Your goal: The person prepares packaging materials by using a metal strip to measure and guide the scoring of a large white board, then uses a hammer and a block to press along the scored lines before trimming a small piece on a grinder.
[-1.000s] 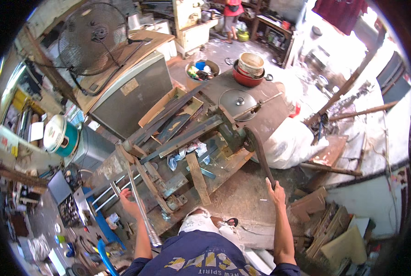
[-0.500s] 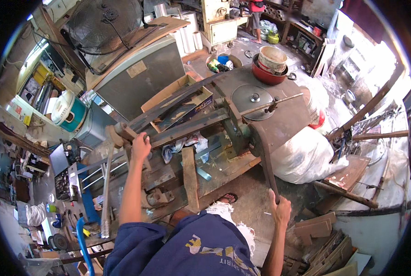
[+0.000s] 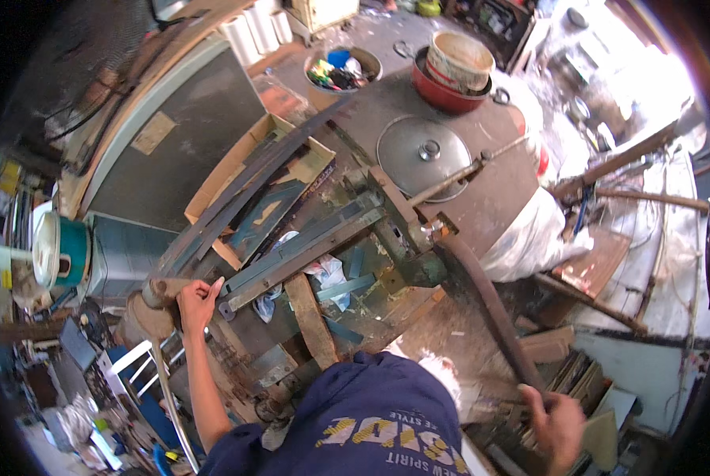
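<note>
My right hand point(image 3: 557, 428), blurred by motion, is wrapped round the lower end of a long, curved iron lever point(image 3: 490, 305). The lever runs up to a greenish, rusty bench machine point(image 3: 410, 258) in the middle. My left hand point(image 3: 198, 308) is at the machine's left end, beside a round, rusty clamp-like head point(image 3: 148, 313). Its thumb and fingertips are drawn together near the end of a long flat metal bar point(image 3: 303, 258); whatever is between them is too small to make out. A worn wooden piece point(image 3: 311, 317) slants below the bar.
A glass pot lid point(image 3: 424, 155) and a red pan point(image 3: 450, 89) holding a dirty bucket point(image 3: 462, 59) are on the brown top behind. Long metal strips lie across an open cardboard box point(image 3: 212, 186). Wood offcuts point(image 3: 577, 373) stand at the lower right, near a white plastic sack point(image 3: 529, 234).
My right hand has swung the lever down and outward to the right. The left hand's fingertips have come together near the bar's end. The whole view has shifted closer.
</note>
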`<state>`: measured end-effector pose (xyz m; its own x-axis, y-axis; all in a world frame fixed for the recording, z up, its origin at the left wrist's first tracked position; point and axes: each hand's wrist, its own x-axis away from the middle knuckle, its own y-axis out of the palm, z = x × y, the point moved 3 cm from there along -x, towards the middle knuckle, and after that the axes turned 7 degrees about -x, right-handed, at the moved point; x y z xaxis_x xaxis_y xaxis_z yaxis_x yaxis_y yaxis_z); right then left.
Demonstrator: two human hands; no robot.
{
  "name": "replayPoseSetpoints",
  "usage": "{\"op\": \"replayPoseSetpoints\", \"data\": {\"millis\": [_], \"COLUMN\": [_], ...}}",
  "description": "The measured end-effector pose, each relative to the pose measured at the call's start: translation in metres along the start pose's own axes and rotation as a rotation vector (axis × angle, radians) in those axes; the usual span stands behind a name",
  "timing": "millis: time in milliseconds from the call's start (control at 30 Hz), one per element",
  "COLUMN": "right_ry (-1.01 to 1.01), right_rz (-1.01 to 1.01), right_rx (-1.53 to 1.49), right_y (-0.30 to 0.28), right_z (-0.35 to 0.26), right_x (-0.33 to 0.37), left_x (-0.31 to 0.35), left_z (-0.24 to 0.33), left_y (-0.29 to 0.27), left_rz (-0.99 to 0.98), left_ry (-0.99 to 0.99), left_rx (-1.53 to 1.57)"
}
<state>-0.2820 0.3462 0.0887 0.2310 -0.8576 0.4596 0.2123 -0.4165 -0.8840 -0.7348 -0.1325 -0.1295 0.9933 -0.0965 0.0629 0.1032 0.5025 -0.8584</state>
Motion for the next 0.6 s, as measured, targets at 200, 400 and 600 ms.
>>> {"op": "replayPoseSetpoints", "data": {"millis": [200, 400, 600], "right_ry": [0.007, -0.144, -0.187], "right_rz": [-0.124, -0.181, -0.191], "right_rx": [0.246, 0.347, 0.396], "right_y": [-0.154, -0.172, -0.165], "right_z": [-0.162, -0.161, -0.185], "right_x": [0.042, 0.038, 0.037], "left_x": [0.006, -0.005, -0.035], "left_z": [0.049, 0.134, 0.119], "left_y": [0.037, 0.060, 0.073], "left_rz": [-0.055, -0.152, -0.417], "left_ry": [-0.010, 0.350, 0.414], "left_rx": [0.105, 0.204, 0.259]}}
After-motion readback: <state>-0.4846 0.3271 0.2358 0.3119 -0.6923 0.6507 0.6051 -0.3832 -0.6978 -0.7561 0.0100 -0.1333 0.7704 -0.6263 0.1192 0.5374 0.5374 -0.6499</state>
